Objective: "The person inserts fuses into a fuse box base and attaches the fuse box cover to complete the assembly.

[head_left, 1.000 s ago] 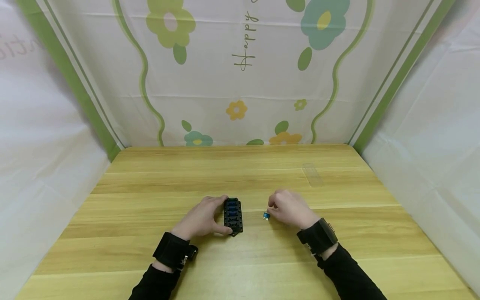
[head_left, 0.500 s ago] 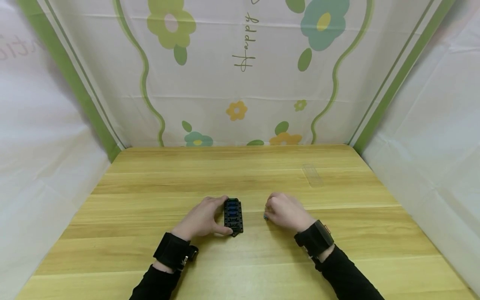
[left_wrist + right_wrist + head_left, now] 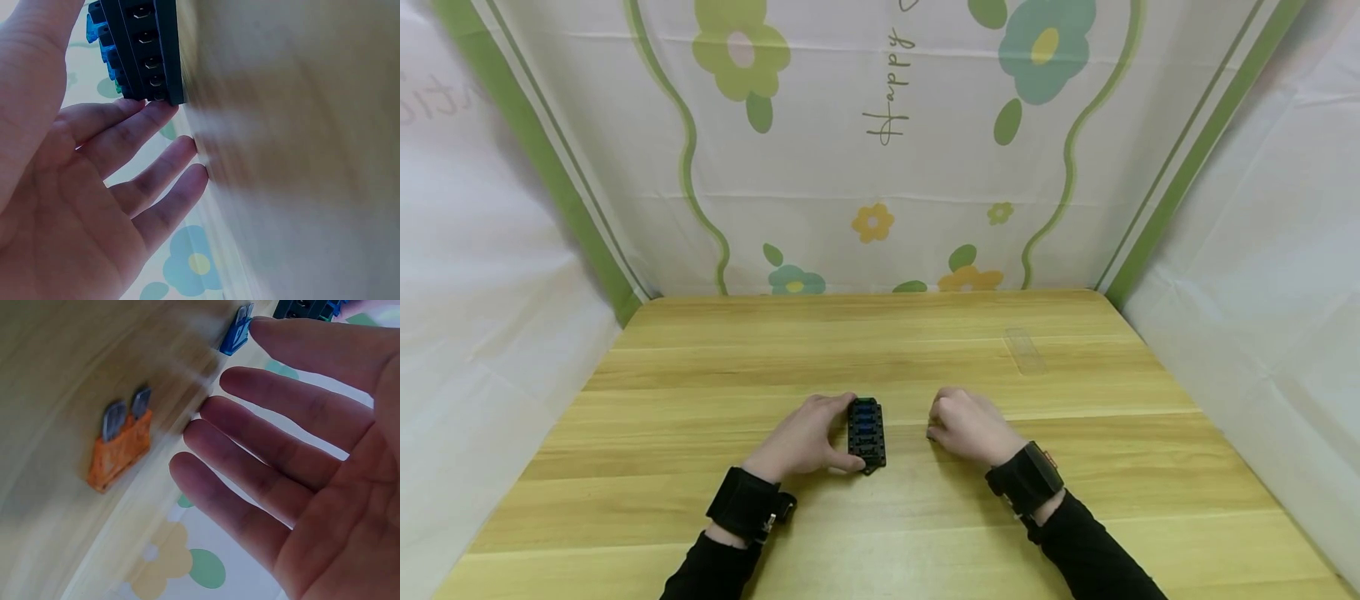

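A black fuse box (image 3: 867, 435) stands on the table, with blue blade fuses and a green one in its far slots. My left hand (image 3: 801, 437) holds it by its two ends, thumb at the near end and fingertips at the far end. To the right of the box, my right hand (image 3: 973, 427) rests low over the tabletop. In the right wrist view a loose blue blade fuse (image 3: 235, 332) lies by the thumb tip, which touches it; the fingers are fairly straight and apart. An orange blade fuse (image 3: 120, 450) lies loose near those fingertips.
A clear plastic cover (image 3: 1025, 350) lies flat on the wooden table (image 3: 760, 342), farther back on the right. White cloth walls (image 3: 820, 167) with printed flowers close off the back and both sides.
My right hand has shifted slightly left and turned over the blue fuse, which was visible beside its fingers and is now mostly covered in the head view. The left hand and fuse box stay put.
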The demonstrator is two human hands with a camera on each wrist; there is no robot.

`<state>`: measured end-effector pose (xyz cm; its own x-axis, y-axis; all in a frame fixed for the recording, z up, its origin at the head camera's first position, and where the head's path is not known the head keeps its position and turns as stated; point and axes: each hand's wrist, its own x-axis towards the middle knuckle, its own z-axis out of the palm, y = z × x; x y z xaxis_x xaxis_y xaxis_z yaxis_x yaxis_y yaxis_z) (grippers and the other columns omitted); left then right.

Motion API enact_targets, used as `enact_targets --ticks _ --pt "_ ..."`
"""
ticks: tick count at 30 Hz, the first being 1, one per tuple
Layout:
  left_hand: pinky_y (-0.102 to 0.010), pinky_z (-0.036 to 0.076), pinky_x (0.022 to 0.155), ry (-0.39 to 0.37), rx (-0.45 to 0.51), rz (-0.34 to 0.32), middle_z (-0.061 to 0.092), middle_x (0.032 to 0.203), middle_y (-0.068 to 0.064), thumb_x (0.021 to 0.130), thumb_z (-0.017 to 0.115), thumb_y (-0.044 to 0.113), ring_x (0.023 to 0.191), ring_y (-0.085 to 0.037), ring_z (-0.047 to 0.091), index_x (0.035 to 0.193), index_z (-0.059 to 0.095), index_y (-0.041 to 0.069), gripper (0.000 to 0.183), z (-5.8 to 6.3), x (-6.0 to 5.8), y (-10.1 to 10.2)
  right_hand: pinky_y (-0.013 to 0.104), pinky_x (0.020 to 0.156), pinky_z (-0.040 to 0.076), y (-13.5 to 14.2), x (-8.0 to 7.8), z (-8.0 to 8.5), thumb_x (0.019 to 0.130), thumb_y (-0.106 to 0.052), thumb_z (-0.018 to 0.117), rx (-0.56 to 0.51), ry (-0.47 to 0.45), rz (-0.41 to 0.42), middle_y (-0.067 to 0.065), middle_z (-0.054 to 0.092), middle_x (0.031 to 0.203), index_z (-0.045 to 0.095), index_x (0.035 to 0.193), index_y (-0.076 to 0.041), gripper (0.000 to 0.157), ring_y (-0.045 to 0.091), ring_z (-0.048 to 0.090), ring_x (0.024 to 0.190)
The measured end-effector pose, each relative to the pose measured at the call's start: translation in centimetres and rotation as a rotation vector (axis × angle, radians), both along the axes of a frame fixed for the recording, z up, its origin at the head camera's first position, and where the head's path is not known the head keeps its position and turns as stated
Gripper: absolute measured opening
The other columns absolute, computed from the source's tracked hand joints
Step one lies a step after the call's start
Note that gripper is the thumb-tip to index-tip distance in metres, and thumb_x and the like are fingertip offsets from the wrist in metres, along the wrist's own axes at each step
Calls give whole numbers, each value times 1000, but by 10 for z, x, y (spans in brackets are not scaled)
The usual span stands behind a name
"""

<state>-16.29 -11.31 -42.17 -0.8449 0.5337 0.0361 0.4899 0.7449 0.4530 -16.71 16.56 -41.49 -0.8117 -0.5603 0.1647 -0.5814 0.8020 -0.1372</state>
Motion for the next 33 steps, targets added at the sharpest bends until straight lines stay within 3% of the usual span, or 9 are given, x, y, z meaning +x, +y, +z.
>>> enact_targets --ticks 33 --pt "-43 35 100 -13 -9 10 45 140 -9 69 77 57 128 -30 39 147 37 9 100 1 1 4 18 52 42 3 -2 -5 82 -13 72 -4 59 33 -4 56 79 70 70 -19 14 7 55 67"
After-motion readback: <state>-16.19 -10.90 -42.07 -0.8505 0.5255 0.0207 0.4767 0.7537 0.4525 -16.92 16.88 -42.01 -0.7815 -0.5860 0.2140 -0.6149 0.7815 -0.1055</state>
